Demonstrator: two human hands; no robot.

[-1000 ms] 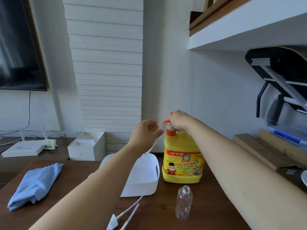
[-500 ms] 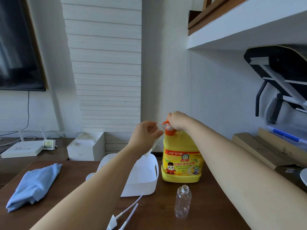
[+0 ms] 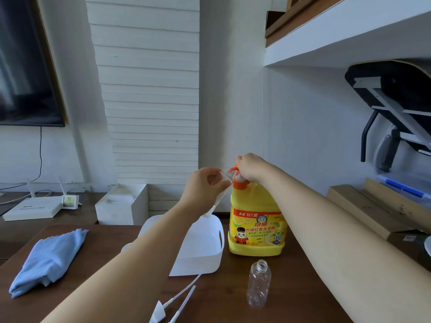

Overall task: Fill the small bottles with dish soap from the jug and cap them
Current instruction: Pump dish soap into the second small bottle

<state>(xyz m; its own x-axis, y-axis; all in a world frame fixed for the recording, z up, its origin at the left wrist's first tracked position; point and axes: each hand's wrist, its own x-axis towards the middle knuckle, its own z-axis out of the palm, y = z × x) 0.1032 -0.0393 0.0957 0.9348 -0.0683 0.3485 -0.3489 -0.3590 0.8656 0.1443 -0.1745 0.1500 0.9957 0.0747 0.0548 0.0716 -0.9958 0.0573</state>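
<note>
A yellow dish soap jug [image 3: 256,229] with an orange pump stands upright on the dark wooden table. My right hand [image 3: 250,167] rests on top of the pump head, fingers curled over it. My left hand [image 3: 204,186] grips a small clear bottle [image 3: 225,183], tilted, with its mouth held against the orange spout. A second small clear bottle [image 3: 258,286] stands uncapped on the table in front of the jug. Two white pump caps with long tubes [image 3: 173,304] lie on the table near the front edge.
A white plastic basin [image 3: 205,255] sits left of the jug, under my left arm. A folded blue cloth [image 3: 50,258] lies at the table's left. A white box [image 3: 122,205] and a router [image 3: 32,207] stand on the low cabinet behind.
The hands, the held bottle and the jug keep their places. Only the camera view shifted slightly.
</note>
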